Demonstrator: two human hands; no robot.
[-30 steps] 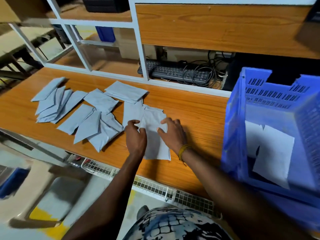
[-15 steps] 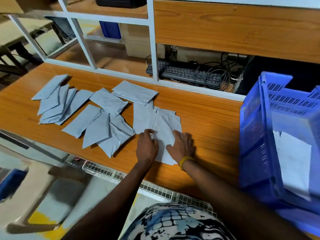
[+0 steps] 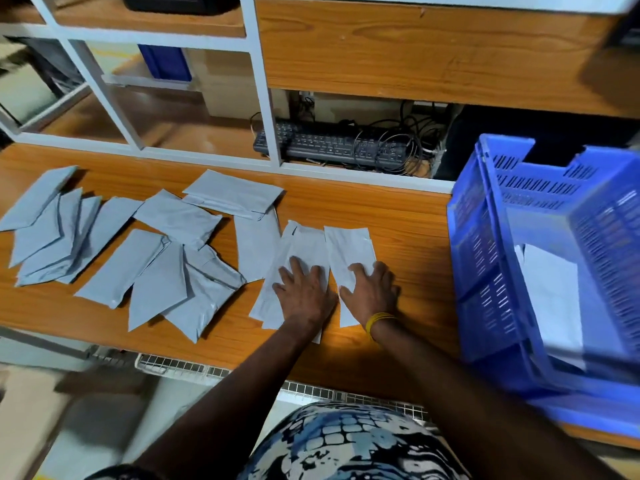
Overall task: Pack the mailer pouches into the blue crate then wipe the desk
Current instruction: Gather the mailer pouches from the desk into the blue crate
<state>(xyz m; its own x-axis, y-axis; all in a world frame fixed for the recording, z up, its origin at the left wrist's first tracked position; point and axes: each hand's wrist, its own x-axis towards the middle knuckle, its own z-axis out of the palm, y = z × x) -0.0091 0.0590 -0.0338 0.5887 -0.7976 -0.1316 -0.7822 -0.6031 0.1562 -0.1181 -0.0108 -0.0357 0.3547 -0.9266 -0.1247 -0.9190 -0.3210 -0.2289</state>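
Observation:
Several grey mailer pouches (image 3: 173, 220) lie scattered over the left half of the wooden desk (image 3: 398, 216). Two pale pouches lie side by side near the front edge. My left hand (image 3: 304, 292) presses flat on the left pouch (image 3: 301, 247), which tops a small overlapping pile. My right hand (image 3: 372, 292), with a yellow band at the wrist, lies flat on the right pouch (image 3: 349, 251), fingers spread. The blue crate (image 3: 485, 216) stands at the desk's right end, tilted in view, with white pouches (image 3: 550, 292) inside it.
A white shelf frame (image 3: 270, 98) rises along the desk's back edge. Behind it sit a black keyboard (image 3: 332, 147) and tangled cables (image 3: 408, 147). A wire tray (image 3: 180, 367) hangs under the front edge. Bare wood shows between my right hand and the crate.
The two pale pouches overlapped under my hands; now my right hand has slid one to the right, apart from the one under my left hand.

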